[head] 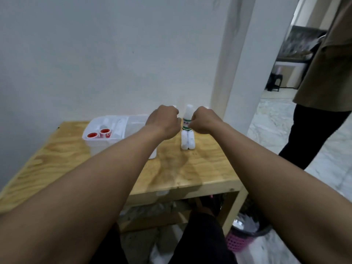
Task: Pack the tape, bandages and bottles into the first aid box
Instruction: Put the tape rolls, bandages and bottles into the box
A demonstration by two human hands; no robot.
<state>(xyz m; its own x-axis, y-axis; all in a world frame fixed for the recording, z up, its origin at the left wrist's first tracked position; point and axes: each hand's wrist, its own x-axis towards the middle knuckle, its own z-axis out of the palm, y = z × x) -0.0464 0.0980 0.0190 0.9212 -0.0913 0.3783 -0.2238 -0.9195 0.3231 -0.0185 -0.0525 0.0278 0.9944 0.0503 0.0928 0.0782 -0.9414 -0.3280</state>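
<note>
1. The white first aid box (pixel 106 141) sat open near the table's (pixel 190 168) far left corner, with two red-capped tape rolls (pixel 100 133) in its front left compartment.
2. The left hand (pixel 164 121) was curled into a fist over the box's right end; something white peeked above its knuckles, but what it gripped could not be told.
3. A white bottle (pixel 187 116) with a green label stood upright between the fists, near the far edge.
4. Two white bandage rolls (pixel 188 142) lay side by side in front of the bottle, touching each other.
5. The right hand (pixel 204 121) was also fisted, knuckles up, fingers against the bottle's label; whether it gripped it was unclear.
6. Both forearms stretched straight forward.
</note>
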